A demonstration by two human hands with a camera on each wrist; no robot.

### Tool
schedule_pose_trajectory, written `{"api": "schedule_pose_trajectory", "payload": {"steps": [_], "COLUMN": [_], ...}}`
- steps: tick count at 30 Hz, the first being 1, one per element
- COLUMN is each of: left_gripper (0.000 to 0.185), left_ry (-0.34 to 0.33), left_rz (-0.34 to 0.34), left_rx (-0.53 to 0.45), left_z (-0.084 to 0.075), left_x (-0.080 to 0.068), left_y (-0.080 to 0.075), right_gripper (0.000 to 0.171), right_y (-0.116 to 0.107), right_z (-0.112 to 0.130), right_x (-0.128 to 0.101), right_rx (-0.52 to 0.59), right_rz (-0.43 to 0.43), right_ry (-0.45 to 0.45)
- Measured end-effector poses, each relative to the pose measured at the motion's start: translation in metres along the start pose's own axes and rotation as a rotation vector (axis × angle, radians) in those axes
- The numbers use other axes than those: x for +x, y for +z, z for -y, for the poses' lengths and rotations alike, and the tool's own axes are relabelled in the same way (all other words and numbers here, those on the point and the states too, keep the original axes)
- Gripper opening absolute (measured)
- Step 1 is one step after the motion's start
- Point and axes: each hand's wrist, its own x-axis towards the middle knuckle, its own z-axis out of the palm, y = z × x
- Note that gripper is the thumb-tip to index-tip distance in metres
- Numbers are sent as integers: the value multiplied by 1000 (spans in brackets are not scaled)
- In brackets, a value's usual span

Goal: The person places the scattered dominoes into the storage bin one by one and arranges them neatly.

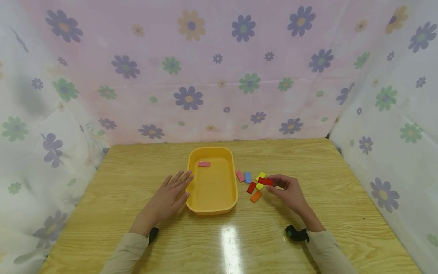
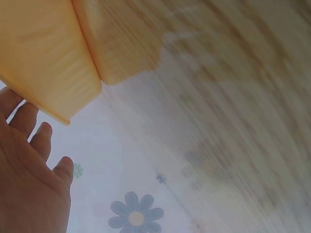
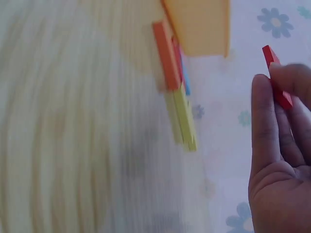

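Note:
Between thumb and fingers my right hand (image 1: 289, 191) pinches a red block (image 1: 265, 181), a thin rectangular piece, raised above the other blocks. The right wrist view shows the red block (image 3: 278, 77) tilted in the fingertips. My left hand (image 1: 169, 196) has its fingers spread, with fingertips at the left rim of a yellow plastic tray (image 1: 212, 210). A pink block (image 1: 204, 164) lies inside the tray near its far end. Beside the tray's right wall lie another pink block (image 1: 240, 176), a blue block (image 1: 248, 177), a red one (image 1: 251, 187), an orange block (image 1: 255, 196) and two yellow blocks (image 1: 261, 176).
Everything stands on a wood-grain table (image 1: 273, 251). A flowered cloth (image 1: 219, 76) rises behind the table's far edge and along both sides. Dark wrist-worn devices (image 1: 296, 233) show by the sleeves.

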Motion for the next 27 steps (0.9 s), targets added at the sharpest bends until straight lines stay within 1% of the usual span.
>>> {"api": "schedule_pose_trajectory", "payload": {"steps": [4,6,8,11,14,15,18,21,24,27], "left_gripper": [59,59,59,59,59,58,58,58,58,58], "left_ry": [-1,0,1,4,8,10,17,23,20,12], "left_rz": [0,-2,-4,-12,-24,-30,-46,-54,-48,-35], "left_rx": [1,-1,-2,-2,2,5,9,7,6,-1], "left_z": [0,0,0,-1,-1,0,1,2,1,1], "left_x": [-1,-1,-2,-2,-2,-2,-2,-2,-1,0], "left_y": [0,0,0,0,0,0,2,3,3,2], "right_gripper": [34,33,29,26,26,27,29,34,38,36], "right_y": [9,14,21,32,44,48,58,67,74,81], "right_z": [7,11,16,21,26,27,29,30,33,36], "right_x": [-1,-1,-1,-1,0,0,2,4,6,9], "right_rx": [166,237,293,405,516,538,556,519,492,492], "right_rz": [-8,-19,-37,-74,-120,-132,-150,-142,-127,-118], "right_ry": [96,142,182,238,276,283,301,323,334,315]}}
